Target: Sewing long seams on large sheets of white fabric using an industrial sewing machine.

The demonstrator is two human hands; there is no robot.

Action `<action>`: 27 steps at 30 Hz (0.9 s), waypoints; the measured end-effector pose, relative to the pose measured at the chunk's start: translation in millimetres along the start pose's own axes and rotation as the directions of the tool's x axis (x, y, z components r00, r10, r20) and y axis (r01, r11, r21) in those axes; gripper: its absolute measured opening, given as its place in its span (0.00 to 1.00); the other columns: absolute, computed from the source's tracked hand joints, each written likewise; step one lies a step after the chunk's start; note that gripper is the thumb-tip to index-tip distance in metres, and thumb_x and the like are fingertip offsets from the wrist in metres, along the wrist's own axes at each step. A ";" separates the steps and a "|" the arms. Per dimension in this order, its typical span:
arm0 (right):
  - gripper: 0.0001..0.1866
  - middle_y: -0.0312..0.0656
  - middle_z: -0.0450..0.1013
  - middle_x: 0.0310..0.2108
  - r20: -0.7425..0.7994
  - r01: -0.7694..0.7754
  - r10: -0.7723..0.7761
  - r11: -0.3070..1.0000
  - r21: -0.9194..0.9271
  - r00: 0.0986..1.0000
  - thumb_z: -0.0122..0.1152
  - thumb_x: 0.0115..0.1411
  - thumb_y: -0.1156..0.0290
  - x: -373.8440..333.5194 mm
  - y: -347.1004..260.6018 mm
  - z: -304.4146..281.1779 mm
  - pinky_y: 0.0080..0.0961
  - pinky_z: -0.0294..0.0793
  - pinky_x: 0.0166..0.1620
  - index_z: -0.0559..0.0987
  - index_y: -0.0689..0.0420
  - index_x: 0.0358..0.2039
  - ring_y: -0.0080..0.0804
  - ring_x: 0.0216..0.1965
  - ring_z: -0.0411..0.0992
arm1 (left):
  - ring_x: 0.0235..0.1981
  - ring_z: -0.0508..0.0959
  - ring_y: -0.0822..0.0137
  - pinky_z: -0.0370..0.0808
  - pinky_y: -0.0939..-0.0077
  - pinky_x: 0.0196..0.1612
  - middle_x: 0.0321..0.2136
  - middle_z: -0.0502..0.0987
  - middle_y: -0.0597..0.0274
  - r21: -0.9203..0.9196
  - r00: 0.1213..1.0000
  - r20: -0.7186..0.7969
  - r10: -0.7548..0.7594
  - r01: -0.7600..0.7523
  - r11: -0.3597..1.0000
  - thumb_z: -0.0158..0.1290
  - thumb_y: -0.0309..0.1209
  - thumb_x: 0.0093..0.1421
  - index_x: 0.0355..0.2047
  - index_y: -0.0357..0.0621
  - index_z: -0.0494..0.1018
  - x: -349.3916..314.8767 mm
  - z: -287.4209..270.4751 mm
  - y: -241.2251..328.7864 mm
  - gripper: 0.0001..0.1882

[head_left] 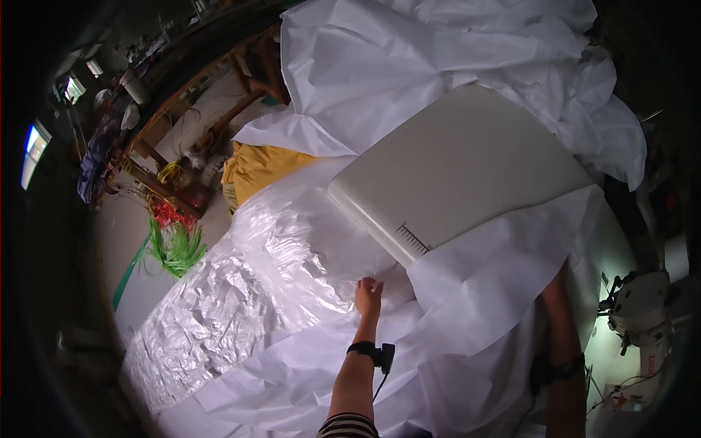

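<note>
Where my left hand [369, 294] works: fingers narrowed, apparently pinching the glossy film [288, 270].
Right hand: hidden beneath the white sheet [489, 285]; I cannot tell its grip.
White sheet: draped along the lower edge of the grey panel [467, 168].
Handling: I judge that light, even tension limits creases; sharp tugging could tear the film.

Right hand [556, 296]: fingers hidden by white sheet [482, 285]. Striped sleeve [349, 426]: cut off, near edge. Far-left clutter [164, 36]: indistinct.
</note>
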State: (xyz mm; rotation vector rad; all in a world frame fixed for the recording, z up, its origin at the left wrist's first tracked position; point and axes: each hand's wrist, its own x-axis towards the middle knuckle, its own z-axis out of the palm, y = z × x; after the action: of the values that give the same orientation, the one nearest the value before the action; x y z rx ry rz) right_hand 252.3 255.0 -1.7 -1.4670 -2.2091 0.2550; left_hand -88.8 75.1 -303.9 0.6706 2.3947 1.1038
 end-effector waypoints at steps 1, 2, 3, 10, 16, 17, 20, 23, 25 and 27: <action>0.38 0.60 0.60 0.63 0.001 0.004 -0.004 1.000 0.002 1.000 0.63 0.57 0.59 -0.4 0.7 0.7 0.42 0.59 0.64 0.62 0.66 0.63 0.57 0.64 0.57 | 0.38 0.79 0.57 0.75 0.62 0.39 0.37 0.77 0.60 -0.041 0.999 0.012 0.034 -0.034 0.999 0.65 0.39 0.52 0.35 0.47 0.75 -4.3 -0.1 0.6 0.15; 0.38 0.60 0.60 0.63 0.002 0.008 -0.008 1.000 0.001 1.000 0.63 0.57 0.59 -1.8 2.0 0.2 0.42 0.59 0.64 0.61 0.66 0.63 0.57 0.65 0.57 | 0.38 0.79 0.57 0.75 0.62 0.39 0.37 0.77 0.60 0.182 0.989 -0.036 0.143 -0.135 0.974 0.65 0.39 0.51 0.36 0.48 0.75 -6.7 1.9 2.0 0.15; 0.38 0.60 0.60 0.63 0.002 0.009 -0.009 1.000 -0.003 1.000 0.63 0.57 0.59 -2.0 3.6 1.1 0.42 0.59 0.64 0.61 0.66 0.63 0.57 0.65 0.57 | 0.37 0.79 0.57 0.75 0.61 0.39 0.37 0.77 0.61 0.396 0.964 -0.054 0.259 -0.218 0.892 0.65 0.39 0.51 0.37 0.49 0.75 -10.8 6.1 3.7 0.16; 0.39 0.61 0.59 0.63 0.005 -0.002 0.002 1.000 -0.001 1.000 0.63 0.57 0.60 -2.2 11.3 1.4 0.42 0.58 0.64 0.60 0.66 0.63 0.57 0.65 0.57 | 0.34 0.80 0.60 0.75 0.64 0.38 0.31 0.79 0.60 -0.135 0.991 -0.088 -0.100 0.088 0.987 0.58 0.34 0.58 0.32 0.45 0.75 2.8 6.5 -13.8 0.07; 0.40 0.61 0.59 0.63 0.011 -0.056 0.056 0.998 0.031 0.998 0.64 0.56 0.59 4.6 -17.3 -4.5 0.43 0.58 0.64 0.60 0.65 0.64 0.58 0.65 0.57 | 0.25 0.78 0.69 0.71 0.80 0.28 0.29 0.80 0.55 -0.752 0.930 -0.231 -0.286 0.016 0.659 0.44 0.33 0.71 0.39 0.42 0.62 13.9 -76.9 -13.6 0.08; 0.40 0.61 0.59 0.63 -0.009 -0.094 0.095 0.995 0.014 0.995 0.64 0.56 0.60 6.5 -25.0 -7.2 0.43 0.59 0.64 0.60 0.65 0.63 0.58 0.64 0.58 | 0.25 0.78 0.70 0.70 0.81 0.27 0.29 0.80 0.56 -0.690 0.928 -0.313 -0.200 -0.078 0.720 0.44 0.34 0.71 0.39 0.43 0.61 15.9 -101.1 -5.0 0.08; 0.34 0.59 0.65 0.59 -0.087 -0.024 0.034 0.994 0.105 0.996 0.63 0.56 0.62 11.4 -45.9 -16.1 0.44 0.61 0.62 0.66 0.66 0.59 0.59 0.61 0.62 | 0.27 0.77 0.71 0.69 0.79 0.30 0.27 0.78 0.58 -0.589 0.906 -0.422 -0.007 -0.268 0.762 0.44 0.33 0.72 0.38 0.43 0.61 21.3 -179.6 33.5 0.08; 0.25 0.55 0.71 0.52 -0.140 0.191 -0.204 0.976 -0.102 0.969 0.62 0.56 0.66 13.3 -59.8 -22.4 0.45 0.63 0.60 0.73 0.65 0.52 0.59 0.57 0.64 | 0.26 0.76 0.71 0.68 0.78 0.29 0.27 0.79 0.60 -0.437 0.840 -0.504 0.202 -0.450 0.779 0.45 0.36 0.71 0.36 0.43 0.64 21.3 -260.1 81.2 0.10; 0.22 0.55 0.73 0.50 -0.120 0.074 -0.076 0.997 -0.020 0.990 0.62 0.56 0.67 14.4 -66.4 -23.2 0.45 0.65 0.58 0.75 0.64 0.50 0.58 0.56 0.66 | 0.23 0.72 0.72 0.68 0.78 0.29 0.25 0.78 0.60 -0.335 0.818 -0.497 0.292 -0.490 0.805 0.45 0.33 0.71 0.35 0.43 0.63 16.2 -308.5 115.5 0.08; 0.19 0.55 0.74 0.47 -0.134 0.000 0.005 0.999 0.036 0.991 0.61 0.56 0.68 17.9 -72.1 -28.1 0.44 0.67 0.57 0.77 0.63 0.47 0.58 0.54 0.67 | 0.23 0.70 0.74 0.67 0.78 0.28 0.24 0.75 0.62 -0.255 0.750 -0.486 0.449 -0.613 0.748 0.44 0.30 0.71 0.35 0.43 0.63 5.4 -348.1 150.2 0.07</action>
State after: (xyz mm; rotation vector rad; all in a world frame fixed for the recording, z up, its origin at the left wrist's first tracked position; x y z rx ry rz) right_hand 201.2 238.8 56.8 -1.4256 -2.0856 0.1907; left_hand -247.4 -39.0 21.0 1.1285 2.1959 2.0974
